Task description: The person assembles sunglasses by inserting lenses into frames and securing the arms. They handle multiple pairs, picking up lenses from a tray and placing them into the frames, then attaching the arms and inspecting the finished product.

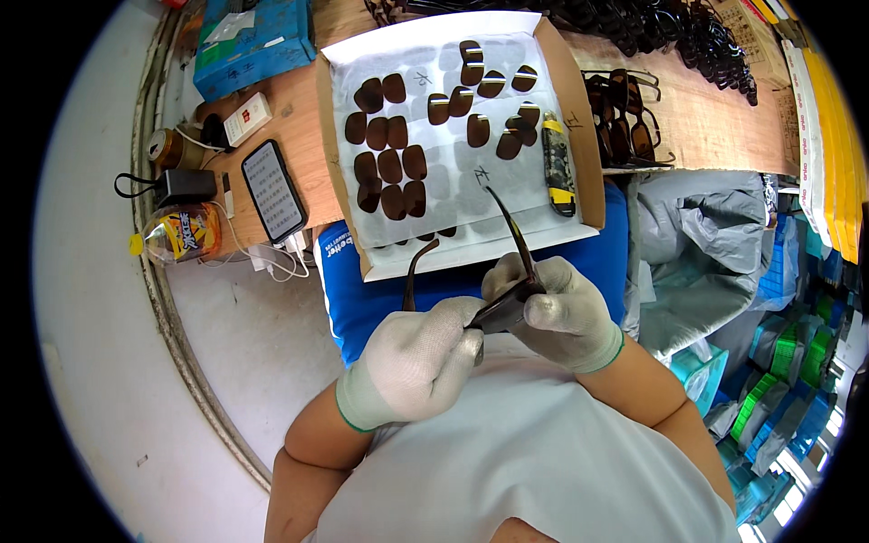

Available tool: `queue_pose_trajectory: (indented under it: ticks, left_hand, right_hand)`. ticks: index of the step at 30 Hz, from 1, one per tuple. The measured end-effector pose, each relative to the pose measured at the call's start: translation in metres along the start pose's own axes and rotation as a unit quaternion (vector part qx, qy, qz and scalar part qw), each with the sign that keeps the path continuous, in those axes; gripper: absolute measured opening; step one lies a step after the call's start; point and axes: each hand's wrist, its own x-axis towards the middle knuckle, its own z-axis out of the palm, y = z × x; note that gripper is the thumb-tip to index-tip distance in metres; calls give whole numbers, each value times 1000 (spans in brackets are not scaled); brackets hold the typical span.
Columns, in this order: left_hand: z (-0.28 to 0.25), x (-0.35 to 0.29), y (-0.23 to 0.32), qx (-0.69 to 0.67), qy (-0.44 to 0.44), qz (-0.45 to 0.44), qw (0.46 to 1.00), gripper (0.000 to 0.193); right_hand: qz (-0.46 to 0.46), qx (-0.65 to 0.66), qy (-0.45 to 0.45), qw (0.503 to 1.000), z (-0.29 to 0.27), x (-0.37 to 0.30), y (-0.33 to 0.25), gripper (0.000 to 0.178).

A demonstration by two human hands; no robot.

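Both my hands wear white knit gloves and grip one pair of dark sunglasses point(504, 310) close in front of my chest. My left hand point(421, 357) pinches the front at its left side, covering much of it. Closed on the other side of the frame is my right hand point(561, 312), thumb on top. The two temples point away from me toward a shallow cardboard box point(471, 262). Loose brown lenses point(390, 166) lie in the box in groups on white paper. A black and yellow tool point(558, 167), perhaps a utility knife, rests along its right side.
Left of the box lie a phone point(274, 192), a small white carton point(247, 119) and a plastic bottle point(184, 233) with cables. A blue box point(253, 45) stands behind them. Finished-looking sunglasses point(626, 118) and a heap of dark frames point(652, 27) sit at the right and back.
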Motion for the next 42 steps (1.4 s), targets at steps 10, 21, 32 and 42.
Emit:
queue_pose_trajectory:
  ticks: [10,21,32,42]
  left_hand:
    - [-1,9,6,-139,30,-100,985,18]
    - [-13,12,17,-272,-29,-182,944,19]
    - [-15,4,18,-113,30,-108,987,15]
    - [-6,-4,9,36,112,90,989,16]
  right_hand:
    - [-82,-408,74,906,23,-4,-22,26]
    - [-27,-331,122,935,59,-13,-36,30]
    - [-95,-487,32,867,46,-8,-42,23]
    - [-132,-495,59,857,48,-5,-31,26]
